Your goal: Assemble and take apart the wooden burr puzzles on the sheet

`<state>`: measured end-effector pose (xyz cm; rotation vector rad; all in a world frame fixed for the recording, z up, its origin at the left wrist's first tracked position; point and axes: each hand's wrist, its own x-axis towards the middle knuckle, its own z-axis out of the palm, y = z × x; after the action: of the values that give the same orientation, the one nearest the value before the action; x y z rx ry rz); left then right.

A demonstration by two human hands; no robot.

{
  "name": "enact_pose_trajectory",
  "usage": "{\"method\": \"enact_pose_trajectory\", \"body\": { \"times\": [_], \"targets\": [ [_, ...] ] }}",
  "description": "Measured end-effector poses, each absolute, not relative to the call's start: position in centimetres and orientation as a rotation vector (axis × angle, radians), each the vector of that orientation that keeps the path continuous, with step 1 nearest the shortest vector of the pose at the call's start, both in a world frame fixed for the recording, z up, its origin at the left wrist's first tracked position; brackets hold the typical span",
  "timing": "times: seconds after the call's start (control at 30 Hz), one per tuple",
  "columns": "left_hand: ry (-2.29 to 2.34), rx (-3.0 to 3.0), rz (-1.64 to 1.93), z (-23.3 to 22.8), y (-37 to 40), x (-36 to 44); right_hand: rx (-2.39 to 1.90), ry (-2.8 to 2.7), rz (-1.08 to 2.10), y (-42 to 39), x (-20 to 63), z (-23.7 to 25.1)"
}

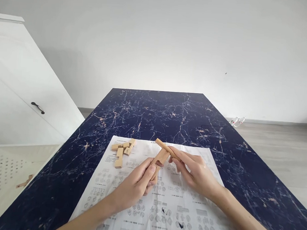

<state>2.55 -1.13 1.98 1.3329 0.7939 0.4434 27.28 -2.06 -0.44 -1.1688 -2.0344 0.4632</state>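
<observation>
We are at the fitting step of a wooden puzzle: our left hand [135, 185] is closed around a notched wooden bar [158, 161], held just above the instruction sheet [167, 214], while our right hand [195, 172] pinches a second wooden stick [167, 148] between fingertips and lays it crosswise over the top of the first, the two pieces touching. As we judge it, the next move calls for lining the stick up with the notch and pressing it square, with the left hand keeping the bar from twisting. The spare wooden blocks [123, 149] lie in a loose cluster on the sheet's far left corner, well apart from both hands, on the dark marbled tabletop [169, 112]. Off the tabletop's left edge sits a white perforated bin [2, 167]; it holds one small wooden piece [24, 182] and little else we can make out
</observation>
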Motion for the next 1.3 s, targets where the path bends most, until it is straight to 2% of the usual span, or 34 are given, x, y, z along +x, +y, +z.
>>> {"method": "enact_pose_trajectory", "body": {
  "times": [0.13, 0.57, 1.3],
  "targets": [
    [0.79, 1.314, 0.443, 1.94, -1.04, 2.47, -1.173, -2.008, 0.536, -2.27, 27.37, -0.39],
    [0.783, 1.312, 0.445, 2.18, -1.18, 2.53, -1.135, -2.11, 0.443, -2.5, 27.06, -1.06],
    [0.77, 1.356, 0.441, 1.9, -1.09, 2.53, -1.032, -2.196, 0.624, -3.02, 26.83, -0.63]
  ]
}}
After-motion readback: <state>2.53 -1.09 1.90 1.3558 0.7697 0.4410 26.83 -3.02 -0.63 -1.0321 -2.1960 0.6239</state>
